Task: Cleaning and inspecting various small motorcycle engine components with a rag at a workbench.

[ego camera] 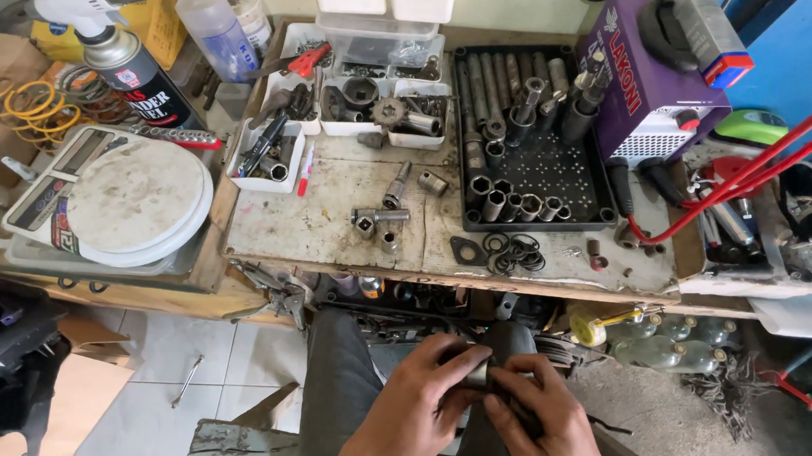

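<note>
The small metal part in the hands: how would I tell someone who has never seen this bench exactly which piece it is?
Start at the wooden workbench with the black socket tray, then drop below its front edge to the person's lap. There the left hand and right hand meet around a short grey metal cylinder. Unlike the loose sockets lying on the bench, it is the only piece held off the bench.

Bare hands, no gloves or sleeves; dark grey trousers
</note>
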